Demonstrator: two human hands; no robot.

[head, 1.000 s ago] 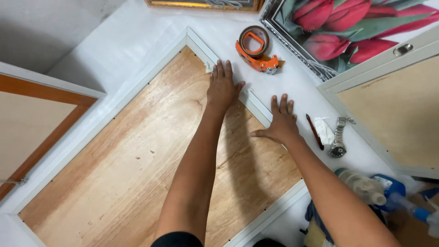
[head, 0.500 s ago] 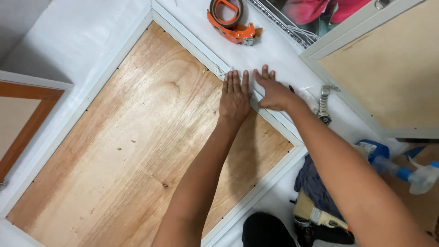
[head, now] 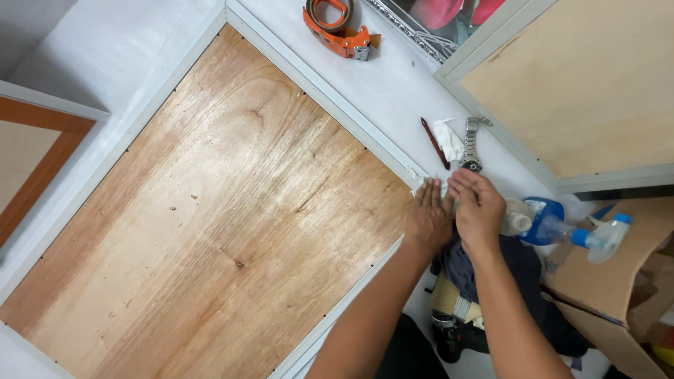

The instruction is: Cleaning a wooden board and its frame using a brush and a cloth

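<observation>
Left hand [head: 430, 219]: fingers flat and unclenched, grasping nothing, pressed on the right-hand corner of the white frame [head: 330, 95] where its two rails meet. Right hand [head: 479, 205]: open, fingers extended together, touching the left hand's side, just off the corner. Frame encloses a plywood backing panel [head: 225, 210], smooth, grained, with small dark knots, lying flat on the white surface [head: 105, 49]. Open room: wide across the panel. Crowded on the right: metal wristwatch [head: 470, 144], thin brown stick [head: 434, 142], blue spray bottle [head: 562, 228], cardboard box [head: 618, 281]. Orange tape dispenser [head: 337, 28] well apart, beyond the top rail.
</observation>
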